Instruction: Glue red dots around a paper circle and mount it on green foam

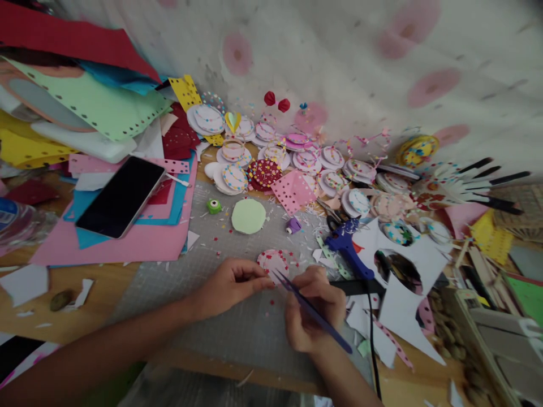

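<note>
Pale pink paper at the centre now, a star-rimmed disc (272, 264) low on the grey cutting mat (199, 322), and both hands are right on it! Left hand (237, 285) comes in from the disc's near left, thumb and forefinger pinching its near rim; that's the closer hand. Right hand (316, 308) sits to the disc's near right, fingers wrapped round blue tweezers (324, 322). Everything hinges on that line: the tweezers' long axis slants away and leftward, points reaching over the disc, though contact with the paper is impossible to call. So the disc lies ahead and left of the right hand, just off the left fingertips' far side. Loose red stars dot the mat beside the disc. Beyond it to the left, a light-green paper circle (248, 216); beyond it to the right, a purple craft punch (293, 225); farther right of it, a blue glue gun (350, 249).
</note>
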Motion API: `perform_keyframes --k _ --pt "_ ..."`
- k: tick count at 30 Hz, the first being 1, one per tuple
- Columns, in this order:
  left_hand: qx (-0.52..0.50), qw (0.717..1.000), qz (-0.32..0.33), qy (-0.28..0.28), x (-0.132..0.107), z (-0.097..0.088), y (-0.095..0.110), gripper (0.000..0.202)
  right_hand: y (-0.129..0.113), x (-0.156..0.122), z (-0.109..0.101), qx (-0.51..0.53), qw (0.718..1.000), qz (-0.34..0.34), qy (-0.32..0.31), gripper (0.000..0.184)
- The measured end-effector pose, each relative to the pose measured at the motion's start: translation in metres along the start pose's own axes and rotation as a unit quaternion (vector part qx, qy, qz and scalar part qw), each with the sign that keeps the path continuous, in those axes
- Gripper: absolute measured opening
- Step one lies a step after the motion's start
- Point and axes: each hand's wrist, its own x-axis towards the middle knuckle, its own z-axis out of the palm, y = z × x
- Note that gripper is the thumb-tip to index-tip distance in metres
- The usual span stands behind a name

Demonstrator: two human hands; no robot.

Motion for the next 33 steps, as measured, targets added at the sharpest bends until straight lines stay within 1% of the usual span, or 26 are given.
perform_keyframes --k 3,6,9,12,15,19,22,24,26,29,33 --pt "0.015 1.000 0.002 0.007 0.000 -0.002 0.001 0.021 0.003 0.001 0.000 0.023 0.994 0.024 0.100 0.017" --pt "0.030 0.999 0.020 0.016 0.001 -0.006 0.006 0.022 0.011 0.004 -0.001 0.025 0.978 0.046 0.200 0.016" --pt "0.040 0.998 0.028 0.042 0.002 -0.012 0.014 0.025 0.020 0.008 -0.005 0.023 0.960 0.091 0.264 0.013" --pt "0.044 0.997 0.027 0.060 0.003 -0.016 0.020 0.029 0.027 0.013 -0.010 0.042 0.937 0.156 0.310 0.014" --pt "0.039 0.997 0.024 0.059 0.004 -0.019 0.020 0.035 0.033 0.018 -0.016 0.094 0.919 0.207 0.324 0.012" --pt "0.044 0.997 0.027 0.057 0.006 -0.022 0.016 0.037 0.039 0.021 -0.021 0.118 0.911 0.227 0.322 0.011" --pt "0.097 0.993 0.035 0.054 0.003 -0.028 0.018 0.040 0.042 0.021 -0.022 0.126 0.910 0.234 0.317 0.012" --pt "0.139 0.987 0.044 0.063 -0.003 -0.033 0.023 0.042 0.043 0.020 -0.022 0.131 0.909 0.236 0.316 0.013" --pt "0.170 0.980 0.059 0.091 -0.014 -0.039 0.029 0.042 0.043 0.020 -0.023 0.135 0.908 0.238 0.316 0.014" --pt "0.208 0.961 0.093 0.155 -0.040 -0.049 0.032 0.038 0.042 0.020 -0.023 0.140 0.905 0.241 0.321 0.015" --pt "0.276 0.923 0.127 0.235 -0.077 -0.062 0.026 0.025 0.039 0.021 -0.023 0.157 0.897 0.241 0.335 0.016"
